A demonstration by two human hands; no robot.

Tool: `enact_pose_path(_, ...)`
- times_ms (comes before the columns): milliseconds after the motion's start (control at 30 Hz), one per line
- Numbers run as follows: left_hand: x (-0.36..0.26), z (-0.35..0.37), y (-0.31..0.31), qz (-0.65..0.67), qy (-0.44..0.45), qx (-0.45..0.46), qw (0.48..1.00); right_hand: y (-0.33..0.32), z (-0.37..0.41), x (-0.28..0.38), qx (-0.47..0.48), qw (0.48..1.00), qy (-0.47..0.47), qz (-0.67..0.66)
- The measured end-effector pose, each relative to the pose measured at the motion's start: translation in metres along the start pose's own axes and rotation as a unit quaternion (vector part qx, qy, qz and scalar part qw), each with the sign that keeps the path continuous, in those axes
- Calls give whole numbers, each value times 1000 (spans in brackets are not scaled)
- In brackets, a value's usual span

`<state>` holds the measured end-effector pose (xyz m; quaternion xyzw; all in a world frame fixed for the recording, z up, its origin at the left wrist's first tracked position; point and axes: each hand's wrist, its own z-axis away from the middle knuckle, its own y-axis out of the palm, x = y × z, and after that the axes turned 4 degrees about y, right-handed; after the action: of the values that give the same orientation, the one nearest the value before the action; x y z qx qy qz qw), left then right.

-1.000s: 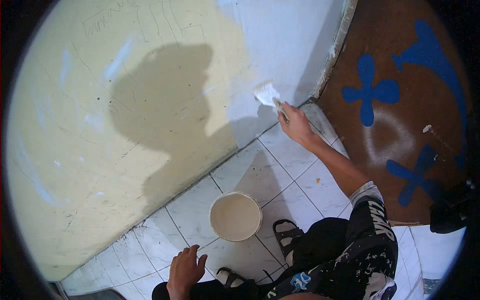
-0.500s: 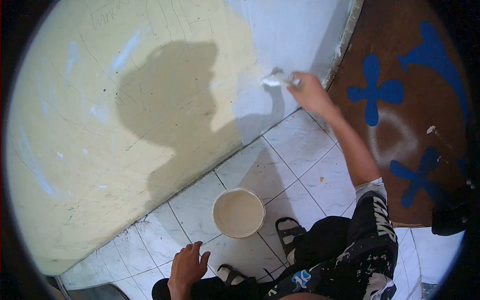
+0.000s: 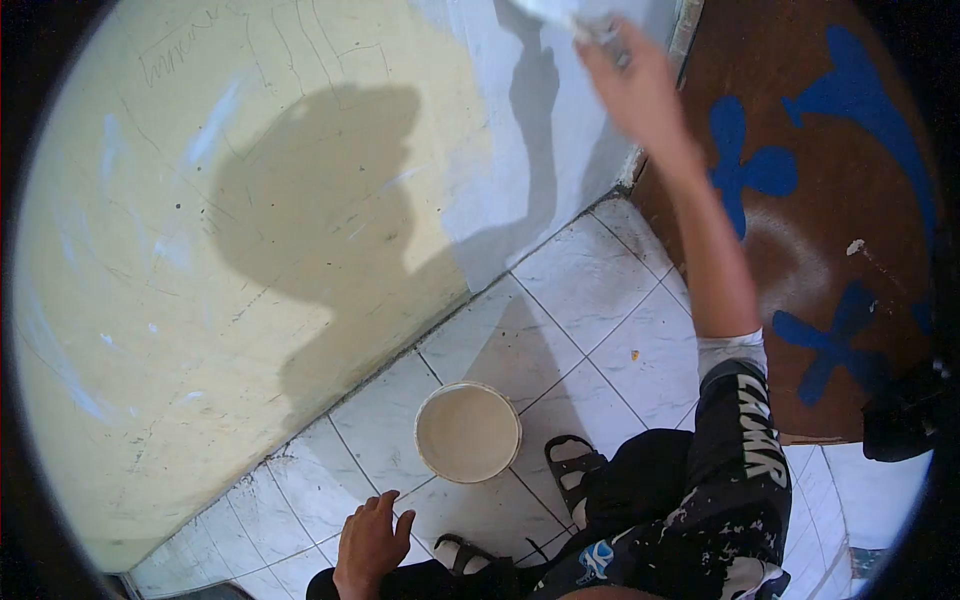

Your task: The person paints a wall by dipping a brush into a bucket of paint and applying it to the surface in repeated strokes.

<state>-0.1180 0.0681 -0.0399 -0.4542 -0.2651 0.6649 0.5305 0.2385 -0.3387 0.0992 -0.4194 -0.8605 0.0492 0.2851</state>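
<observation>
Scribbles point(image 3: 190, 42), thin and dark, cross the upper part of the cream-yellow wall point(image 3: 130, 320), where some are too faint for me to read. A head-shaped shadow darkens its middle, over scuffs and pale streaks. At the bottom edge, a dark curved object point(image 3: 215, 592) is mostly cut off, and I can't tell what it is.

My left hand point(image 3: 372, 540) holds nothing; its fingers are loosely spread beside my black-clothed leg, apart from the bucket, and the frame cuts it off near the wrist. To its right, the round, off-white bucket point(image 3: 420, 458) rests on white, grey-veined floor tiles point(image 3: 590, 345). Its inside looks evenly pale cream, so I can't judge how deep any contents are. One black strappy sandal point(image 3: 460, 553) is partly hidden by my clothing; the other black sandal point(image 3: 572, 466) shows more clearly.

Higher up, against the pale bluish-white wall section point(image 3: 500, 130), my right hand point(image 3: 640, 95) is closed around the white-headed paintbrush point(image 3: 545, 10). Both are blurred, and the top edge crops the brush head, so I can't see whether its bristles touch the wall. Farther right stands a brown panel with blue shapes point(image 3: 700, 330), partly behind my forearm. Beside its lower right corner, a black object point(image 3: 895, 428) fades into the dark border.
</observation>
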Motion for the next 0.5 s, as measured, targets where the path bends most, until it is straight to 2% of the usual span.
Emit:
enact_pose_path(67, 1, 0, 1, -5, 2, 0, 1000, 23, 45, -24, 74, 997, 26, -24)
enact_pose_path(233, -2, -4, 1, -7, 4, 10, 1000, 36, 133, -66, 130, 989, 36, -54)
enact_pose_path(300, -2, -3, 0, -13, 8, 13, 1000, 32, 156, -73, 252, 960, 117, -23)
enact_pose_path(333, -4, -2, 0, -10, 8, 12, 1000, 30, 165, -77, 252, 961, 116, -24)
enact_pose_path(400, -7, 1, 0, -3, 8, 11, 1000, 25, 179, -87, 409, 887, 207, 64)
enact_pose_path(500, -10, 5, -2, -6, 6, -5, 1000, 31, 200, -119, 412, 894, 161, 69)
